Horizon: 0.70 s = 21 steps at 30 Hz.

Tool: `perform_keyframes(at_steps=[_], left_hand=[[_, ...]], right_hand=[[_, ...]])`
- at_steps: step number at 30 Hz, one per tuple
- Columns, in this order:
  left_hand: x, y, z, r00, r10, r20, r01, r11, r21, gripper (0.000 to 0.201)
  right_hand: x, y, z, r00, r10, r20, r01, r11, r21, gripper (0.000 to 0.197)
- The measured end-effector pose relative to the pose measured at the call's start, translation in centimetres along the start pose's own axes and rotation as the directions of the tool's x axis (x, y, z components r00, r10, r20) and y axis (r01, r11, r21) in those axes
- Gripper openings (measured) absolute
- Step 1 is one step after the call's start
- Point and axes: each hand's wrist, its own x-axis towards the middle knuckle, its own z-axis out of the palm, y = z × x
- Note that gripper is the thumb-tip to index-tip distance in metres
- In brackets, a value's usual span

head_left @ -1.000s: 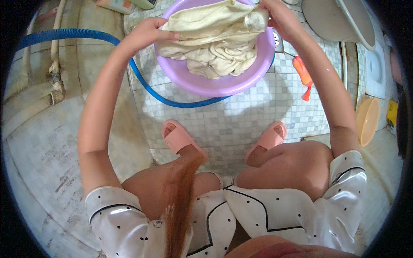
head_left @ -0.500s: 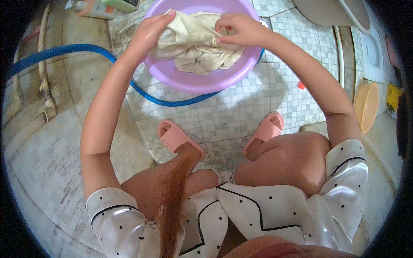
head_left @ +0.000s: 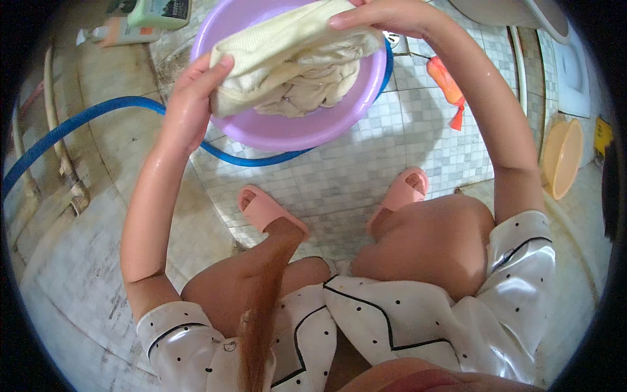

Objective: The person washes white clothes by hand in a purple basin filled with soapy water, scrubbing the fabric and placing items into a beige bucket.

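Note:
A cream knitted garment is stretched over a lilac basin, its ribbed band pulled taut between my two hands. My left hand grips the left end of the band, thumb on top, by the basin's left rim. On the other end, my right hand closes near the upper edge of the view, with part of its fingers cut off. The rest of the garment hangs bunched and wrinkled inside the basin. Whether there is water under it I cannot tell.
A blue hose curves from the left around the basin. Beside my right forearm lies an orange-red packet on the tiles. A green bottle and a pump bottle are at the upper left. A yellow-orange bowl leans at the right.
My hands have spread apart, the left down and leftward, the right up and rightward. The garment's band is now drawn out flat. More of the orange-red packet shows.

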Motion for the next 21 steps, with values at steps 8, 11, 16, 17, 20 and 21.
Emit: perform_keyframes(at_steps=[8,11,16,17,20,21], left_hand=[[2.4,-6.4,1.1,0.982,-0.191,-0.006,0.184,0.957,-0.225,0.029],[2.2,-6.7,1.1,0.984,-0.172,-0.042,0.16,0.967,-0.196,0.031],[0.5,-4.7,-0.3,0.977,-0.202,-0.065,0.196,0.977,-0.088,0.04],[0.0,-4.1,-0.5,0.981,-0.19,-0.046,0.185,0.979,-0.086,0.04],[-1.0,-4.3,-1.1,0.984,-0.166,-0.062,0.165,0.986,-0.021,0.036],[-1.5,-4.2,-0.9,0.988,-0.139,-0.07,0.138,0.99,-0.012,0.034]], right_hand=[[-8.8,9.8,-8.0,0.663,-0.578,-0.477,-0.302,0.376,-0.876,0.042],[-18.0,14.9,-10.4,0.584,-0.224,-0.78,-0.795,0.034,-0.605,0.075],[-17.6,18.9,-9.5,0.537,-0.186,-0.823,-0.843,-0.104,-0.527,0.053],[-15.9,17.8,-8.6,0.493,-0.188,-0.849,-0.869,-0.149,-0.472,0.046],[-13.2,17.1,-9.4,0.452,-0.171,-0.875,-0.884,-0.216,-0.415,0.05],[-12.3,16.0,-9.3,0.428,-0.086,-0.9,-0.887,-0.232,-0.399,0.051]])
